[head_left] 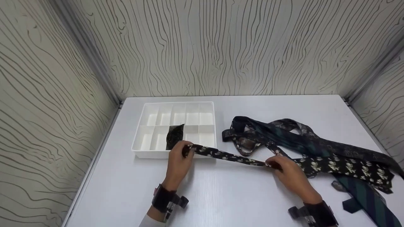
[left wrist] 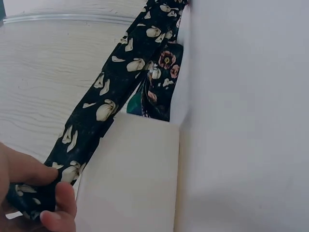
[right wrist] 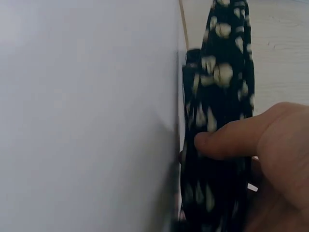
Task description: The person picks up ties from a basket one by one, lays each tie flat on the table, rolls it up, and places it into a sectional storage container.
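Observation:
A black necktie with a pale print [head_left: 227, 155] is stretched between the two hands in front of the tray. My left hand [head_left: 178, 162] pinches its end between thumb and fingers, right at the tray's front edge; the left wrist view shows the end folded over. Farther along, my right hand [head_left: 292, 178] grips the same necktie, thumb lying on top of the cloth in the right wrist view. Beyond the right hand, a wide black length with cream figures [head_left: 348, 168] lies on the table. A dark folded piece of cloth [head_left: 175, 137] fills one front compartment of the tray.
The white divided tray [head_left: 151, 154] stands at the left on the white table [head_left: 208, 198]. To the right lies a tangled heap of dark neckties [head_left: 284, 135], including a green and navy striped one [head_left: 363, 192]. Patterned walls [head_left: 202, 47] enclose the back and sides.

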The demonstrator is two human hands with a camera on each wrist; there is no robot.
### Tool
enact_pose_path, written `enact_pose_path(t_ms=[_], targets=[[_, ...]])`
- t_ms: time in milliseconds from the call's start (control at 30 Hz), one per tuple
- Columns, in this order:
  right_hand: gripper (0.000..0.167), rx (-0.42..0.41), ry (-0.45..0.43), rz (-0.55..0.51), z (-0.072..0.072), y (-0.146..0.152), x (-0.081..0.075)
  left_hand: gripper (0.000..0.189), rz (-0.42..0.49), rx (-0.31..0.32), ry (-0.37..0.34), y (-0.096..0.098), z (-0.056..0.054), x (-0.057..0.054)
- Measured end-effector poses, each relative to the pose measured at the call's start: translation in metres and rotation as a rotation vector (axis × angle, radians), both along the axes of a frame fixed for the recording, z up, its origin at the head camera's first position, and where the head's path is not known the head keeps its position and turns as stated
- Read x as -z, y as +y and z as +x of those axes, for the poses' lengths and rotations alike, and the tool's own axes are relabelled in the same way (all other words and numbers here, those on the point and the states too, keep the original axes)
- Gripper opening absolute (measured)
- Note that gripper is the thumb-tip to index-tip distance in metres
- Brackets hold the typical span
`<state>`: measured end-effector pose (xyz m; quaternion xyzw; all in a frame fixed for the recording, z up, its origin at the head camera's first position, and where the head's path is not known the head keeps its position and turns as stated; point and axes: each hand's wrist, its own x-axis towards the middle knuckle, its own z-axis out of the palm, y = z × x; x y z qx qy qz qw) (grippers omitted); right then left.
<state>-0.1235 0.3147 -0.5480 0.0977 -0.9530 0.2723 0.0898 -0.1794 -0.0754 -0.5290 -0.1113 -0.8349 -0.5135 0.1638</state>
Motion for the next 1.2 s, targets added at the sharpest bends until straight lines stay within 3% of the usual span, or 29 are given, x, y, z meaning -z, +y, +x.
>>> enact_pose_path(t_ms=[200, 467, 767, 1033, 1200], targets=[[0.041, 0.051, -0.072, 0.034, 0.006, 0.031, -0.006, 0.019, 0.070, -0.057, -0.048, -0.024, 0.002, 0.003], [0.036, 0.100, -0.031, 0.136, 0.010, 0.070, -0.003, 0.019, 0.133, -0.146, -0.075, -0.058, 0.006, 0.008], [0.029, 0.136, 0.033, 0.156, 0.012, 0.082, -0.015, 0.013, 0.156, -0.204, -0.156, -0.084, 0.013, 0.007], [0.029, 0.039, -0.184, 0.169, 0.010, 0.103, -0.027, 0.013, 0.177, -0.268, -0.206, -0.102, 0.014, 0.004], [0.032, 0.049, -0.238, 0.111, 0.018, 0.112, -0.041, 0.019, 0.225, -0.285, -0.224, -0.112, 0.017, 0.001]])
